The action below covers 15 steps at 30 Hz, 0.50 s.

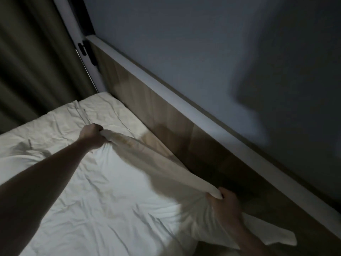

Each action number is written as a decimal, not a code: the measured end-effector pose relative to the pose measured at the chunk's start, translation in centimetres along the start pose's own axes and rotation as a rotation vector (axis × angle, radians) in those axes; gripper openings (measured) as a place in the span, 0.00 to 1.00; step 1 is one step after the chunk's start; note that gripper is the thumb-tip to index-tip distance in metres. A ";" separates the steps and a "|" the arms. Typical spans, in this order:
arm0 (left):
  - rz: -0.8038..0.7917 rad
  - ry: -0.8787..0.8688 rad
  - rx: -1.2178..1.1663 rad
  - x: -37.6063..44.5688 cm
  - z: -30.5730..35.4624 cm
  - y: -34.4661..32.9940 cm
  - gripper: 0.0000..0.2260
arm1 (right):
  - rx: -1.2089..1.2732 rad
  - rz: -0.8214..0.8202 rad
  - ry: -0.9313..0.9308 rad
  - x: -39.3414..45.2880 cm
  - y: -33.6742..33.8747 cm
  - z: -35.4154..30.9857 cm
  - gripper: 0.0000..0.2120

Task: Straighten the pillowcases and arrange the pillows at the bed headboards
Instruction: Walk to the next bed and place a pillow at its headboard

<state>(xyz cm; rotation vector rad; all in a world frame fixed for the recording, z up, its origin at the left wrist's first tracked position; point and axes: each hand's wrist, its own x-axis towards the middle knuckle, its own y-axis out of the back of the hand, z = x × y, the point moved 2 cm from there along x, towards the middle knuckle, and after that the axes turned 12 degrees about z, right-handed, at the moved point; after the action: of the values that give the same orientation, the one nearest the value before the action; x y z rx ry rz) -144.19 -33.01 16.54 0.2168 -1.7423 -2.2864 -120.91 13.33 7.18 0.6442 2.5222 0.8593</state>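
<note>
Both hands grab the white pillow [114, 185] on the bed, the left hand [92, 134] squeezing its far corner and the right hand [226, 203] squeezing its near corner, right beside the wooden headboard [147, 100], with another pillow [70, 119] farther back.

I have a single wide-angle view, from the head, looking forward and steeply down, tilted. The white rumpled bed [77, 191] fills the lower left, close beneath me. The pale wood headboard with its white top rail [147, 85] runs diagonally from upper left to lower right, the grey wall [184, 34] above it.
</note>
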 end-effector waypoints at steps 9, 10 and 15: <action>-0.117 0.150 -0.187 -4.1 6.3 -11.6 0.38 | -0.276 -0.057 -0.033 4.7 -3.9 4.5 0.21; -0.180 0.144 -0.195 -5.7 6.5 -12.8 0.38 | -0.278 -0.046 -0.042 4.9 -3.8 4.6 0.22; -0.414 0.130 -0.216 -11.7 6.4 -16.5 0.37 | -0.332 0.006 0.019 5.7 -3.3 4.2 0.17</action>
<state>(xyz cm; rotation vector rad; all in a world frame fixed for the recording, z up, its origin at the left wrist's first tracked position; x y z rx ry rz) -136.64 -19.53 1.94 0.7245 -1.4802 -2.6501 -124.40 16.04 0.71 0.5361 2.3163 1.2544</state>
